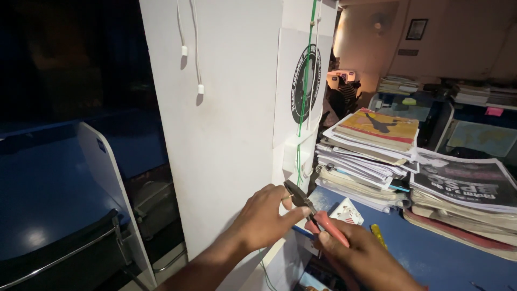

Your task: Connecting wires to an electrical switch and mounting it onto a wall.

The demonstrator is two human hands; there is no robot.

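My right hand [363,256] grips the red handles of a pair of pliers [312,210], whose dark jaws point up and left toward the edge of a white partition panel [226,124]. My left hand [266,218] rests against that panel's lower edge, its thumb touching the pliers just behind the jaws. A thin green wire [305,91] runs down the panel's edge to a small white box [295,153] just above the jaws. Whether the jaws hold anything I cannot tell.
Stacks of books and papers [371,156] and newspapers [466,186] stand on the blue desk [441,258] at right. A yellow-handled tool [378,235] lies on the desk. White cables [191,48] hang on the panel. A dark chair [59,237] stands at left.
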